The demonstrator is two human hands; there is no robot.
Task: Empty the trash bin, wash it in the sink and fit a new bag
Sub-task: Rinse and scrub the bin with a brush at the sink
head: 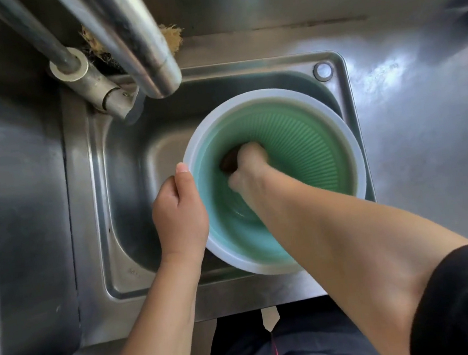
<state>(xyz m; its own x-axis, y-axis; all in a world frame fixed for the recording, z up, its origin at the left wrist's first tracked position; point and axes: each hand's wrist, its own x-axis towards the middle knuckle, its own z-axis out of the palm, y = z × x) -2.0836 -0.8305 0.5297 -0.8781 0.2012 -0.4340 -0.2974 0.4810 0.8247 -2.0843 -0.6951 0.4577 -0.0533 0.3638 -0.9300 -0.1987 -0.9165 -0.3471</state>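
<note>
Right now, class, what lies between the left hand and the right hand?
In the head view, the bin's white rim and green wall separate them: the left hand grips outside, the right hand is inside.

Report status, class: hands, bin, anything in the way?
Left hand grips bin rim. Right hand inside, closed on a dark scrubber. Bin in sink, no bag. Nothing obstructing.

Deep inside the green trash bin [304, 140], the right hand [250, 163] is closed on a dark object [228, 160], mostly covered by the fingers and too blurred to identify. The bin's floor is hidden beneath that hand. Behind the bin, the faucet [135, 42] is cut off by the top edge, and it hides part of a fibrous scrubber [171, 37].
</note>
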